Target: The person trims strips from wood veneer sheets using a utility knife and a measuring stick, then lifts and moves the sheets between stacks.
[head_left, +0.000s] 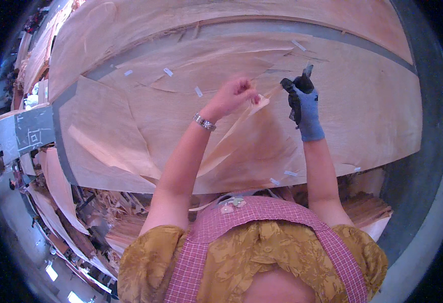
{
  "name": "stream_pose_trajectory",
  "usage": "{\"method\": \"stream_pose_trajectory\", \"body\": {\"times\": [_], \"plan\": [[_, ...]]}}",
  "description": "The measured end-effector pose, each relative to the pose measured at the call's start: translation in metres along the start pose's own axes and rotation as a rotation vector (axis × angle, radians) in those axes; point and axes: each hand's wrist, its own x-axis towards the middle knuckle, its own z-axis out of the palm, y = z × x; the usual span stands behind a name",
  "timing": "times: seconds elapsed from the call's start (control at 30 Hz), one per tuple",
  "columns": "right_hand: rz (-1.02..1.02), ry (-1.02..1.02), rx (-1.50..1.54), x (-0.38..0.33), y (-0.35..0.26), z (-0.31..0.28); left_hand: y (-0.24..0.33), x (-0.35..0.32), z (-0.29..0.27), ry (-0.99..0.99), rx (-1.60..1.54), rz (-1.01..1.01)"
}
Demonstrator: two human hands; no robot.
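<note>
Your bare left hand (239, 96) pinches nearly closed at the strip's (235, 133) far end, above the sheet (373, 111). The strip's long axis slants nearer-left across the sheet. Your gloved right hand (302, 98) curls just beside that end; you cannot tell whether its grip holds anything.

Wide fisheye head view, downward, close.
</note>
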Motion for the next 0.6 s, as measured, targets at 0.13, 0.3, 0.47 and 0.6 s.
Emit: {"method": "stream_pose_trajectory", "body": {"times": [0.13, 0.3, 0.47, 0.6], "plan": [[0.051, 0.095, 0.019, -0.006, 0.0, -0.004, -0.01, -0.027, 0.025, -0.268, 0.051, -0.189], [0.002, 0.093, 0.064, 0.003, 0.004, -0.021, -0.026, -0.036, 0.054, -0.493, 0.307, -0.166], [0.002, 0.102, 0.105, 0.007, 0.003, -0.017, 0.021, -0.041, 0.067, -0.077, 0.382, -0.222], [-0.013, 0.191, 0.075, 0.014, 0.009, -0.002, 0.006, -0.037, 0.085, 0.081, 0.655, 0.049]]}}
